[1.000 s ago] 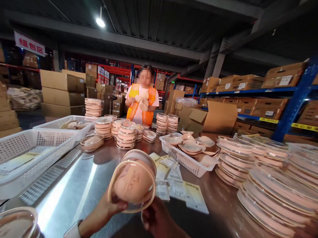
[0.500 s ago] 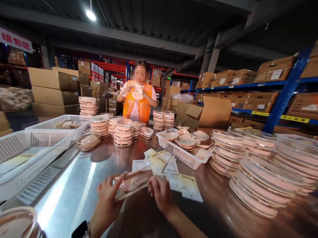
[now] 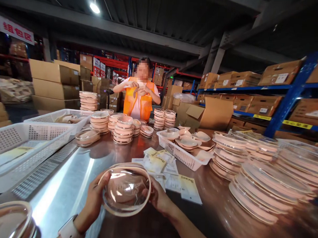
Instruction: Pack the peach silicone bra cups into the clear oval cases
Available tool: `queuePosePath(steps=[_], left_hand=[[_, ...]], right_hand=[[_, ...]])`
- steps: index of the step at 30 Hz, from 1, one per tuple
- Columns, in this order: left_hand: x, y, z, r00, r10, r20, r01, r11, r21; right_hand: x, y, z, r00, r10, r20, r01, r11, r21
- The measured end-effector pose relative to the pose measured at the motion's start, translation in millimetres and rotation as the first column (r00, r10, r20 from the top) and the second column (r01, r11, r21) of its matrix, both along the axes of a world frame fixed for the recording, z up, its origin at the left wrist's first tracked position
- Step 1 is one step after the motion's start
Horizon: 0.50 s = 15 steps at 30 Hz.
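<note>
Above the near part of the metal table, a round clear plastic case point(image 3: 126, 192) with a domed, shiny lid and a pale rim is tilted towards me. My left hand point(image 3: 96, 193) grips its left edge, thumb over the rim. On the opposite edge my right hand point(image 3: 157, 196) holds it, some fingers hidden behind the rim. What lies inside the case is hard to make out through the reflections. Just beyond it are several yellow-and-white printed cards point(image 3: 157, 164). A white basket point(image 3: 191, 162) of loose peach-coloured cup-shaped pieces point(image 3: 186, 142) stands behind the cards.
Stacks of filled cases point(image 3: 266, 190) stand at the right, with more stacks point(image 3: 123, 129) at the table's far side. White baskets point(image 3: 43, 159) line the left; one near case point(image 3: 9, 219) sits at the lower left. A co-worker in an orange vest point(image 3: 138, 100) handles something opposite.
Both hands have turned the case from nearly edge-on so its domed lid faces me. The left hand has shifted left and down. Across the table, the co-worker's hands have moved.
</note>
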<state>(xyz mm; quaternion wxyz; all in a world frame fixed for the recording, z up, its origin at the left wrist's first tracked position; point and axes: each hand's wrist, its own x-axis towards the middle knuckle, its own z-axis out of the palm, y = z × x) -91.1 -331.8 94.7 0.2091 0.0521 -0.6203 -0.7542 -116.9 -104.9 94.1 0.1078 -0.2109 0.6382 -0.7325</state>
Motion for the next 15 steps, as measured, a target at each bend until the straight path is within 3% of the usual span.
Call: queuePosePath(steps=[4, 8, 11, 15], left_hand=[[-1, 4, -2.4, 1.000, -0.024, 0.007, 0.024, 1.000, 0.011], [-5, 0, -1.1, 0.996, -0.094, -0.003, 0.094, 0.994, -0.052], [-13, -10, -0.5, 0.992, -0.111, 0.057, 0.112, 0.994, -0.010], [-26, -29, -3.7, 0.992, 0.042, 0.122, -0.033, 0.997, -0.069]], right_hand=[[-1, -2, -1, 0.969, -0.087, -0.232, 0.124, 0.981, 0.149], [-6, -3, -5, 0.920, -0.215, -0.328, 0.273, 0.951, 0.142], [-13, 2, 0, 0.886, -0.309, -0.345, 0.376, 0.915, 0.147], [-19, 12, 10, 0.904, -0.355, -0.239, 0.382, 0.921, 0.075]])
